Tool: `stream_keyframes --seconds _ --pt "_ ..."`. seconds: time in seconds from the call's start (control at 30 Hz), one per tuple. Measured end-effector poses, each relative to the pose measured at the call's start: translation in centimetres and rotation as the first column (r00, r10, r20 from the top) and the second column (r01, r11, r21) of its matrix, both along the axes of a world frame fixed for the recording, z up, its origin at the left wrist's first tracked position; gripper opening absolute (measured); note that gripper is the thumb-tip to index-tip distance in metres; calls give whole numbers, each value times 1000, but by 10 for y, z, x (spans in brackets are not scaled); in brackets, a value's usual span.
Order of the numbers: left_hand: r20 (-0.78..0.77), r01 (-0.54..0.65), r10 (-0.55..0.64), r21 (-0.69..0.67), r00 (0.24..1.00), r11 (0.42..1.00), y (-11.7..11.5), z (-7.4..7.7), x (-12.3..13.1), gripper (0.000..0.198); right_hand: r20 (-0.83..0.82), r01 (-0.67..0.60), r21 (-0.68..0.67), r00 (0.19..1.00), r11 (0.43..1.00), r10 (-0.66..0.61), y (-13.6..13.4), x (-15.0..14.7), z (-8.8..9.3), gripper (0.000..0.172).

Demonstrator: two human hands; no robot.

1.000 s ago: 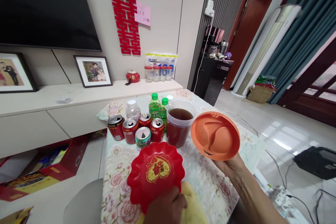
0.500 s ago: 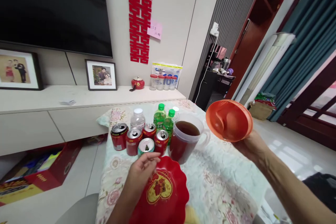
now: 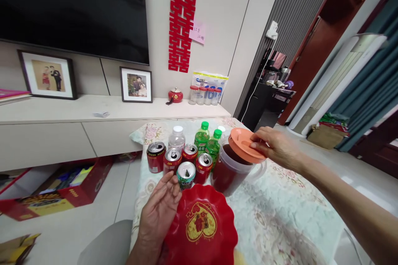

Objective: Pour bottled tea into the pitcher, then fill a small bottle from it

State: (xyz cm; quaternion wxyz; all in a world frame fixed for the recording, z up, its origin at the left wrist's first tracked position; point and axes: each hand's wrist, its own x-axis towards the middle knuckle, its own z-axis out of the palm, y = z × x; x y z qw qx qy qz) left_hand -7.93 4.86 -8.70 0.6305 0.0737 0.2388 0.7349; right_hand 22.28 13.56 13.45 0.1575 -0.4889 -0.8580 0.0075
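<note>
My right hand (image 3: 275, 145) pinches the edge of an orange lid (image 3: 242, 143), which sits tilted over the mouth of a clear plastic pitcher (image 3: 228, 177). Dark reddish-brown liquid fills much of the pitcher. Whether the lid rests on the rim I cannot tell. My left hand (image 3: 159, 207) is open, palm up with fingers loosely bent, at the left edge of a red scalloped tray (image 3: 222, 223) with a gold heart print. Just beyond its fingertips stands an opened teal can (image 3: 185, 177), beside several opened red cans (image 3: 204, 167).
Behind the cans stand green-capped bottles (image 3: 213, 144) and a white-capped bottle (image 3: 178, 137) on the floral tablecloth (image 3: 264, 198). A white cabinet (image 3: 112, 120) runs along the wall, holding framed photos, a red pot (image 3: 175, 96) and small jars. A grey stool (image 3: 107, 244) is at lower left.
My right hand has brought the orange lid leftward from out at the right to over the pitcher and turned it over. My left hand has turned its palm up beside the tray.
</note>
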Motion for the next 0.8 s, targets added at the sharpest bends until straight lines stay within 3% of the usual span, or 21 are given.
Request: stream_keyframes --seconds 0.27,0.47,0.8 --pt "19 40 -40 2 999 999 -3 4 3 33 45 -37 -11 998 999 37 13 -4 -12 26" --pt "23 64 -64 11 998 998 -4 6 5 35 63 -21 -18 998 1000 22 13 1 -10 29" --pt "-7 74 -73 87 997 993 -5 14 6 32 235 161 -42 961 986 -147 -3 -25 -2 26"
